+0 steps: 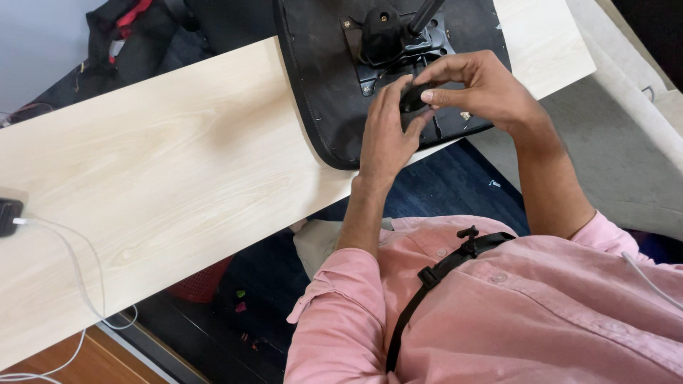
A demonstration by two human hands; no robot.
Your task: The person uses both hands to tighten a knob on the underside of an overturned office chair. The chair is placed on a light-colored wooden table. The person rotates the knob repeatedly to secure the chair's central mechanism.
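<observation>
A black chair seat (320, 78) lies upside down on a pale wooden table (163, 163), with its black metal mechanism plate (398, 39) facing up. Both my hands meet over the near edge of that plate. My right hand (477, 85) pinches a small black round knob (414, 97) between thumb and fingers. My left hand (388, 131) comes up from below, its fingers touching the same knob from the left side. A black lever (425, 14) sticks up from the mechanism at the top.
A white cable (78, 270) runs from a small black device (8, 215) at the table's left edge. Dark bags (128, 35) lie beyond the table at the far left. A grey sofa (626, 135) stands on the right, blue floor below.
</observation>
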